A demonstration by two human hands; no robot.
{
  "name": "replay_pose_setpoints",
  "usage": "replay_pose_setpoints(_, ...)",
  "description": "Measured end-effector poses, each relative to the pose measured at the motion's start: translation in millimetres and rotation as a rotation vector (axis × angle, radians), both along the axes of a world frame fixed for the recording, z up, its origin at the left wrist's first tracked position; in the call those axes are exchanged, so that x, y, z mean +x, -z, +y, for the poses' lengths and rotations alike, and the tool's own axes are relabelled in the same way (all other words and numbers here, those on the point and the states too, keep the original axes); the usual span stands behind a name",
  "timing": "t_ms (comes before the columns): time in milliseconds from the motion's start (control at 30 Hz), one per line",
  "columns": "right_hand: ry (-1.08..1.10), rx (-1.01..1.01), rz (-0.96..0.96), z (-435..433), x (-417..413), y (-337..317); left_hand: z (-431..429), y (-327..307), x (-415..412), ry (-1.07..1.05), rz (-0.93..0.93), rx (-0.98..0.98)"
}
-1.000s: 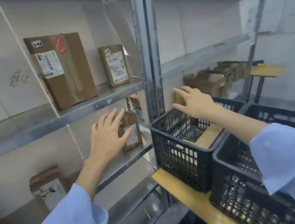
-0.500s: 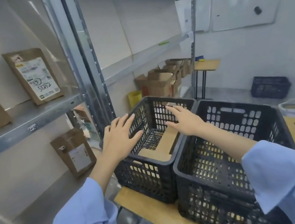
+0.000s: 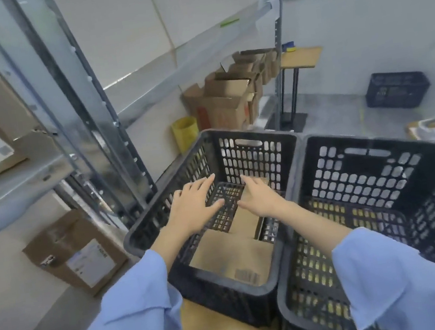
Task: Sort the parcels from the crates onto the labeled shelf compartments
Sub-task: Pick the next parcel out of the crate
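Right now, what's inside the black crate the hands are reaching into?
Inside the crate lie two flat brown parcels: a near parcel and a far parcel. The left hand and right hand, both open, cover part of the far one, so anything there is hidden.

L hand & R hand hover close together w/ fingers spread, nothing held, over the black perforated plastic crate. Flat brown cardboard parcels lie in its bottom. 2nd black plastic crate sits right up against it. Brown labelled cardboard box stands on the grey metal shelf on the left.
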State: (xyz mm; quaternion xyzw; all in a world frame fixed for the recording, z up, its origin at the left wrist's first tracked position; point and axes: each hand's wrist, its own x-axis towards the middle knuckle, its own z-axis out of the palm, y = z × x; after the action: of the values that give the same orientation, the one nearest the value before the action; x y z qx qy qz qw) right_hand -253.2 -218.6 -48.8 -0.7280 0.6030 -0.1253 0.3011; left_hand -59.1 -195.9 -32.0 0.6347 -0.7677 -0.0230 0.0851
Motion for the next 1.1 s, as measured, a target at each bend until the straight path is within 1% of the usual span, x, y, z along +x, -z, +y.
replay_pose_setpoints(233, 0.175, 0.14, -0.012, -37, 19, 37, -71, 57, 10, 0.207, -0.055, 0.196)
replay_pose_setpoints(367, 0.289, 0.205, 0.023, -53, 23, 68, -97, 89, 12, 0.296, -0.013, 0.302)
replay_pose_setpoints(500, 0.38, 0.293, 0.096, -63, 33, 95, -113, 120, 4, 0.286, 0.123, 0.436)
replay_pose_setpoints(600, 0.407, 0.366, 0.132, -68, 42, 117, -116, 136, -1, 0.266, 0.234, 0.467)
replay_pose_setpoints(700, 0.427, 0.406, 0.188, -70, 40, 131, -122, 153, 3, 0.277, 0.269, 0.492)
replay_pose_setpoints(833, 0.476, 0.436, 0.225, -70, 38, 139, -126, 171, 16, 0.285, 0.288, 0.61)
replay_pose_setpoints(967, 0.507, 0.514, 0.187, -67, 44, 150, -122, 181, 18, 0.291, 0.347, 0.727)
replay_pose_setpoints(1033, 0.534, 0.521, 0.165, -65, 46, 153, -119, 184, 16, 0.294, 0.368, 0.752)
replay_pose_setpoints(1100, 0.573, 0.511, 0.131, -66, 47, 154, -118, 185, 14, 0.281, 0.43, 0.777)
